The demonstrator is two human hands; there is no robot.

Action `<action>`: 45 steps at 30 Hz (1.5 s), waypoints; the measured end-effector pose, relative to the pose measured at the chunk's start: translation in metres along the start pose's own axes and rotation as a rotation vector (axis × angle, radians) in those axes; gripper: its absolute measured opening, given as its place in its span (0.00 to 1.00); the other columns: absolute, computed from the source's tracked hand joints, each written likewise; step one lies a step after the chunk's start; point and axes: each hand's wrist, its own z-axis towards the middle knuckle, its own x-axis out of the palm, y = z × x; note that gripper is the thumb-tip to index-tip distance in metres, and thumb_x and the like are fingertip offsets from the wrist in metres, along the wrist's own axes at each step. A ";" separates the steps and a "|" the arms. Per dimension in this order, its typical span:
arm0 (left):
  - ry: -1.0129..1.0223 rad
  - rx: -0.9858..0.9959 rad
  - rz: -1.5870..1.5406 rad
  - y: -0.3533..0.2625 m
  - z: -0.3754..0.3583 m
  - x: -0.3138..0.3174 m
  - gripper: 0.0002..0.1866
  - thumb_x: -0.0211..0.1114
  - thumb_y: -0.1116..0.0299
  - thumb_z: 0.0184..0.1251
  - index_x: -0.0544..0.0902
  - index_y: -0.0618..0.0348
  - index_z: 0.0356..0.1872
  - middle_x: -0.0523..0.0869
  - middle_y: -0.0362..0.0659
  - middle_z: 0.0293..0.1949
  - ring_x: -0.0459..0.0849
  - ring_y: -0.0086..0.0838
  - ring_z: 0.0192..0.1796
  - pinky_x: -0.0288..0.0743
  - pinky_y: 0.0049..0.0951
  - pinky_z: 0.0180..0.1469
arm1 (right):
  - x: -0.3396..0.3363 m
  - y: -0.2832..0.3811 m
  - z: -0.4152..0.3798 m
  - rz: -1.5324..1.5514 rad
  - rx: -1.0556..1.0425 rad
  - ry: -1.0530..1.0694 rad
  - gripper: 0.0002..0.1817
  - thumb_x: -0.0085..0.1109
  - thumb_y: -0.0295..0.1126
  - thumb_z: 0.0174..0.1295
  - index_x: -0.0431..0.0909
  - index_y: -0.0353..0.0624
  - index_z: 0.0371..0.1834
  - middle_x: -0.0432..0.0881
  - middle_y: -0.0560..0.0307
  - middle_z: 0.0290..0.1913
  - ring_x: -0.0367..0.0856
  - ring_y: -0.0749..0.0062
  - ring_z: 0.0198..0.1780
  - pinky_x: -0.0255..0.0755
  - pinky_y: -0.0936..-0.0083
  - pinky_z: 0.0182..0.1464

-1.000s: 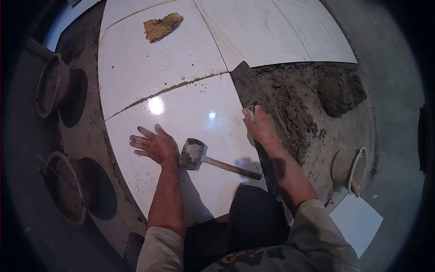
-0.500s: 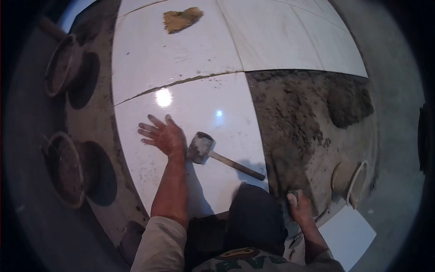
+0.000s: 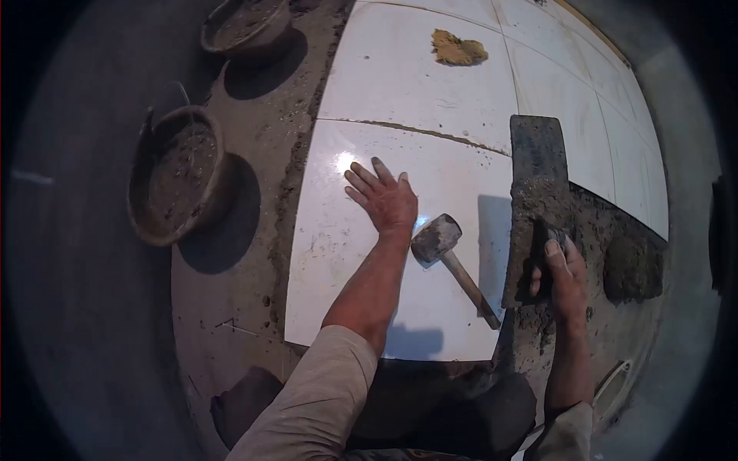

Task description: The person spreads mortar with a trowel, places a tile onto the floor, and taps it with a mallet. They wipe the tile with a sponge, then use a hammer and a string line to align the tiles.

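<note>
My left hand (image 3: pixel 390 201) lies with its fingers spread on a glossy white floor tile (image 3: pixel 338 269). Just right of it, a mallet (image 3: pixel 437 238) with a dark, mortar-smeared head and a wooden handle rests on the same tile. My right hand (image 3: pixel 565 269) is wrapped round the handle of a long rectangular plastering trowel (image 3: pixel 538 146). The trowel is above the tile's right edge and the grey mortar bed (image 3: pixel 592 223), its far end overlapping the white tile beyond. Wet mortar covers part of the blade.
Two mortar-filled buckets (image 3: pixel 181 180) (image 3: pixel 246 31) stand to the left. A yellowish sponge (image 3: pixel 459 48) lies on the farther tile. At right are a mortar mound (image 3: pixel 634 267) and, lower, a container's rim (image 3: pixel 613 388). My knees are at the tile's near edge.
My right hand has moved forward from low beside my knee, bringing the trowel over the mortar bed. My left hand stays spread on the tile. The camera view has swung left.
</note>
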 end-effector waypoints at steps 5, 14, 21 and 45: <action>0.156 0.116 -0.062 0.019 -0.001 -0.019 0.40 0.52 0.48 0.70 0.53 0.66 0.73 0.42 0.71 0.73 0.34 0.62 0.76 0.28 0.61 0.73 | 0.051 0.026 0.001 -0.188 0.096 0.115 0.13 0.53 0.42 0.69 0.71 0.42 0.36 0.74 0.62 0.23 0.70 0.81 0.18 0.66 0.80 0.20; 0.262 0.184 -0.100 0.067 -0.020 -0.050 0.34 0.55 0.59 0.68 0.59 0.63 0.72 0.49 0.57 0.75 0.40 0.51 0.78 0.34 0.56 0.75 | 0.169 0.077 0.024 -0.789 -0.169 0.218 0.20 0.61 0.41 0.62 0.76 0.33 0.45 0.83 0.43 0.36 0.83 0.63 0.36 0.75 0.67 0.43; 0.143 0.158 -0.212 0.081 -0.055 -0.044 0.32 0.53 0.56 0.69 0.62 0.58 0.71 0.50 0.55 0.76 0.42 0.48 0.78 0.33 0.54 0.75 | 0.227 0.089 0.020 -0.689 -0.172 0.231 0.21 0.65 0.40 0.59 0.75 0.32 0.46 0.82 0.48 0.34 0.81 0.69 0.32 0.76 0.72 0.32; 0.364 0.357 -0.365 0.168 0.008 -0.104 0.23 0.61 0.53 0.66 0.80 0.52 0.58 0.84 0.48 0.54 0.82 0.36 0.56 0.72 0.32 0.63 | -0.226 -0.210 -0.261 -0.955 0.206 -0.486 0.38 0.60 0.49 0.64 0.66 0.24 0.64 0.72 0.35 0.63 0.72 0.53 0.62 0.61 0.65 0.66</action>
